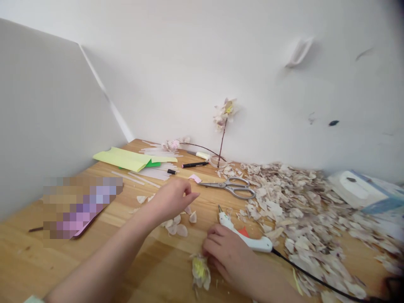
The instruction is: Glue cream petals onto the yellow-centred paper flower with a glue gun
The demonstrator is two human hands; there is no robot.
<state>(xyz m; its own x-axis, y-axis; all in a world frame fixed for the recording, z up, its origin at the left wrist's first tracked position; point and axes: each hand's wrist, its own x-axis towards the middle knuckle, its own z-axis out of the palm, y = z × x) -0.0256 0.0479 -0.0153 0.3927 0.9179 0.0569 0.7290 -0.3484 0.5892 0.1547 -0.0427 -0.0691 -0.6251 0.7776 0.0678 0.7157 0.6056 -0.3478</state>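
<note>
My left hand (176,195) hovers over a small group of loose dried petals (180,229), fingers curled under and thumb pointing right. Whatever its fingertips hold, if anything, is hidden. Near the front edge, my right hand (227,254) is closed at the side of a small petal flower (201,271) with a yellow centre, which it appears to grip. Just behind that hand lies a white glue gun (232,227) with an orange trigger, its nozzle pointing away and its black cord running to the lower right.
Grey-handled scissors (236,187) lie beyond the glue gun. A large heap of dried petals (303,210) covers the right side, beside a tissue pack (356,191). Finished flower stems (222,134), a black pen (195,164), yellow paper (126,159) and glue sticks (158,171) lie behind.
</note>
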